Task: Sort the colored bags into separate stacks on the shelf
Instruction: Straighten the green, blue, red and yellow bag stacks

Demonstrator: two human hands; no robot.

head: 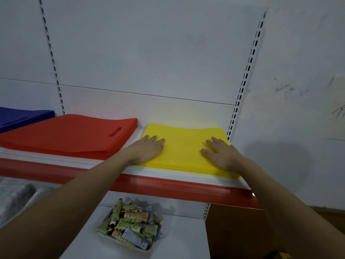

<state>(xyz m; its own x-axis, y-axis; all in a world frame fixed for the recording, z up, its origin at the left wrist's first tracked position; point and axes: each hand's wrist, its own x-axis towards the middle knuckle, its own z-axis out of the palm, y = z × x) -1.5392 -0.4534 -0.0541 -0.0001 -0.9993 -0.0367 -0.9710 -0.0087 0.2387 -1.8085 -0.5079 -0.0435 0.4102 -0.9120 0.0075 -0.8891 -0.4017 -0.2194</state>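
— Forearms filled the bottom of my view, and past them a basket of small tubes [130, 230] sat on the lower shelf. What were the hands doing?

— Both lay flat on the yellow stack [183, 146], at the right end of the upper shelf [168, 181]. My left hand [149, 148] pressed near the stack's left edge, my right hand [218, 154] near its right. Each grip was spread, fingers straight, pinching nothing.

— And the other colours?

— The red stack [65, 135] lay just beside the yellow, a narrow strip of shelf between them, and the blue stack [22, 117] sat further left, partly out of view.

— How did you judge the bags would handle?

— Light, thin and floppy, I reckoned, like non-woven cloth. Single sheets would slide off the pile easily, so pressing down and squaring the edges suited them better than lifting. To move the pile, I'd have taken it at both side edges, thumbs on top, fingers beneath. The red bags showed a handle slot [114, 132]; that would serve for one bag only.
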